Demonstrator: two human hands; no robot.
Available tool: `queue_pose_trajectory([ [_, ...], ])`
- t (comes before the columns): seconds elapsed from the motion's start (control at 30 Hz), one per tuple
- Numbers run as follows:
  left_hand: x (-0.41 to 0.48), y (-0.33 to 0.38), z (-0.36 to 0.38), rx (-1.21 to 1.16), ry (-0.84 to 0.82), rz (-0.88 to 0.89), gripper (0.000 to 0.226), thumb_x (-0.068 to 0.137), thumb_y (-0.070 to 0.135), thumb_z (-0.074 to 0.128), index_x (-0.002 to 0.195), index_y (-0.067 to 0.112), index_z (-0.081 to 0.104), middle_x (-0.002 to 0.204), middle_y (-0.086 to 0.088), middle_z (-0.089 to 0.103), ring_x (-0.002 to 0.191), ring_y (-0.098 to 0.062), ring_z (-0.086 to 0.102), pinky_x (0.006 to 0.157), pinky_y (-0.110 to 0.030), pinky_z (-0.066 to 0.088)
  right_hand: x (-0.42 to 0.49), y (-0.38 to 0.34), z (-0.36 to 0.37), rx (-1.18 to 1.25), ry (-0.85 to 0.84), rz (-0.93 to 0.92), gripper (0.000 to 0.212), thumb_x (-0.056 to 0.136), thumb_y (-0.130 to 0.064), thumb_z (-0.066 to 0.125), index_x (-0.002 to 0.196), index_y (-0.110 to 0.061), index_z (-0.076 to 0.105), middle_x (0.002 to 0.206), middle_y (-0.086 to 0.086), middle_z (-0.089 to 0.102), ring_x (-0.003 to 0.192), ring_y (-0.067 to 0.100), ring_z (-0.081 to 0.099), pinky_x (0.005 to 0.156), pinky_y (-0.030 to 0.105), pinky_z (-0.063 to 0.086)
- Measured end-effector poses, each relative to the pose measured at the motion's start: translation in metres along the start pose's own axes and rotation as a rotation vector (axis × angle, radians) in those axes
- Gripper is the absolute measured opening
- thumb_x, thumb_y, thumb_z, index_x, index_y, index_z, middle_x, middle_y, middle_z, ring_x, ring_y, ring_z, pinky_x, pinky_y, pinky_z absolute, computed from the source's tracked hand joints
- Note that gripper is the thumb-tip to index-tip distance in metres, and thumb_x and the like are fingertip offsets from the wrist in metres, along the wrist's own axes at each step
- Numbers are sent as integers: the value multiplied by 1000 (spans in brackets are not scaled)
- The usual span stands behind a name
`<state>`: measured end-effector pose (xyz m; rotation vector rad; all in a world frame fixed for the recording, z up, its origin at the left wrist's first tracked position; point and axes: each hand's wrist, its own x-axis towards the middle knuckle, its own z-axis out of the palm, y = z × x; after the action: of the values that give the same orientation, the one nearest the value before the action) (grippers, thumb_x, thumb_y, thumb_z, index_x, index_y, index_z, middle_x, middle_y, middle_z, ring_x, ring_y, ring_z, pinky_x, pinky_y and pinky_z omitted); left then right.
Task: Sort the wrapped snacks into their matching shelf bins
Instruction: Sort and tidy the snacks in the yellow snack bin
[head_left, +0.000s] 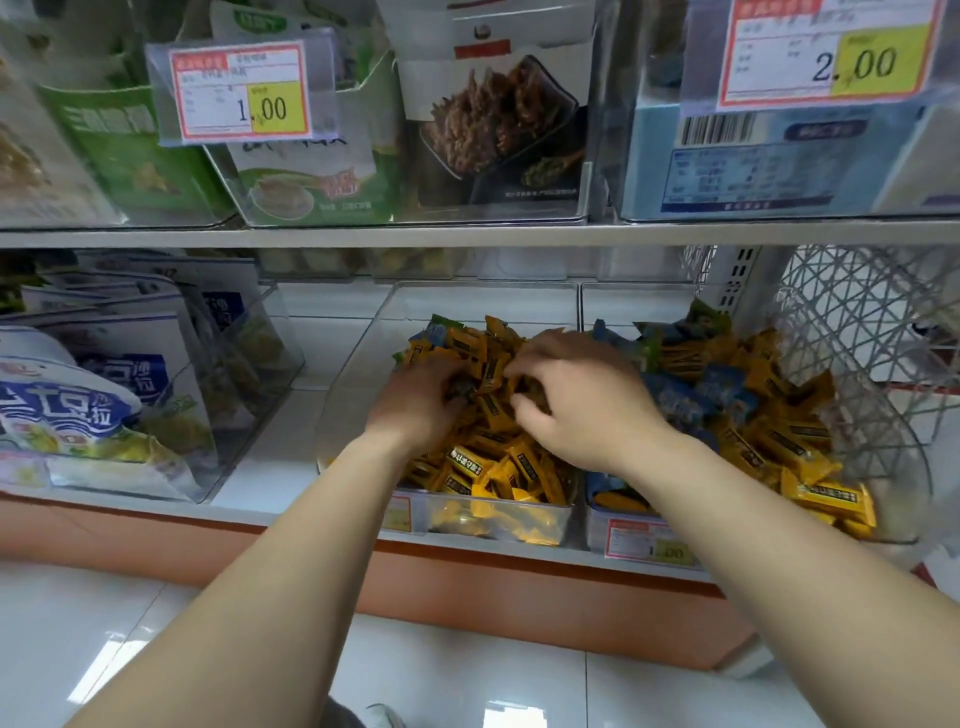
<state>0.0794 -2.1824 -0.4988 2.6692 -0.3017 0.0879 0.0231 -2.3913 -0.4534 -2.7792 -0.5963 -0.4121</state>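
Lower shelf (270, 467): two clear, rigid plastic bins side by side.

The middle bin (358, 364) holds yellow snacks (498, 467). They are small pillow-shaped packs in glossy, crinkled film, each with a dark label band. They lie heaped and overlapping, so we cannot count them.

The right bin (597, 512) holds a mixed heap: more yellow packs, blue snacks (722, 382) and a few green wrappers (706, 317) at the back. On its right the heap runs into a white wire basket (857, 322) of open lattice. We cannot tell where the bin ends and the basket begins.

Hands: two, both on the yellow heap in the middle bin.
- The left hand (415, 402) is palm down with its fingers curled into the packs. The fingertips are buried, so we cannot tell whether it grasps one.
- The right hand (576, 400) is just beside it, fingers bent over the packs. Blur hides whether it pinches anything.

Price tags: four.
- The upper left tag (244, 91) reads 1.00.
- The upper right tag (831, 52) reads 2.00.
- The right bin tag (652, 545) reads 1.00.
- The middle bin tag (400, 513) is partly behind the left arm and unreadable.

Left of the middle bin, a third clear bin (249, 395) holds soft blue-and-white pouches (78, 405), cut off by the frame edge.
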Motion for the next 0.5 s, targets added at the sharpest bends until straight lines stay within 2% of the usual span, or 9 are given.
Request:
queue_pose_trajectory([
  [0.1,4,3,8,36,-71,-83,56,87,43,65,140,42,47,139,3,56,136,-32,35,104,-49,42,13,0,11,-68,-131,-15,44,91,-49,50,129,-30,60,125,-3,61,112,23,58,97,39,47],
  [0.2,8,3,11,124,-21,-119,50,81,51,69,127,39,54,127,1,63,127,-30,46,95,-46,48,18,4,19,-109,-236,-15,40,91,-54,46,122,-33,61,107,-6,66,102,19,60,111,40,29],
  [0.3,7,-2,8,111,26,-94,43,81,50,73,120,36,59,119,6,68,116,-24,58,88,-34,46,19,6,21,-92,-224,-30,37,92,-56,46,116,-35,63,100,-9,67,97,17,60,112,39,23],
  [0.37,4,-6,2,84,27,-57,42,81,49,73,120,40,60,119,11,69,117,-21,57,90,-35,38,18,8,20,-77,-214,-26,37,92,-57,45,116,-35,63,99,-9,69,95,16,60,110,38,23],
  [0.43,-1,-5,-6,68,47,-18,44,83,49,71,124,45,59,121,11,68,121,-22,54,94,-37,33,16,8,19,-68,-216,-29,35,92,-56,45,114,-36,63,98,-9,70,93,15,61,109,38,26],
  [0.5,-7,-1,-15,-65,115,0,43,84,44,72,125,44,61,119,10,68,120,-20,55,93,-32,36,15,5,16,-52,-187,-41,32,91,-54,48,112,-36,64,100,-10,69,92,16,61,105,38,34],
])
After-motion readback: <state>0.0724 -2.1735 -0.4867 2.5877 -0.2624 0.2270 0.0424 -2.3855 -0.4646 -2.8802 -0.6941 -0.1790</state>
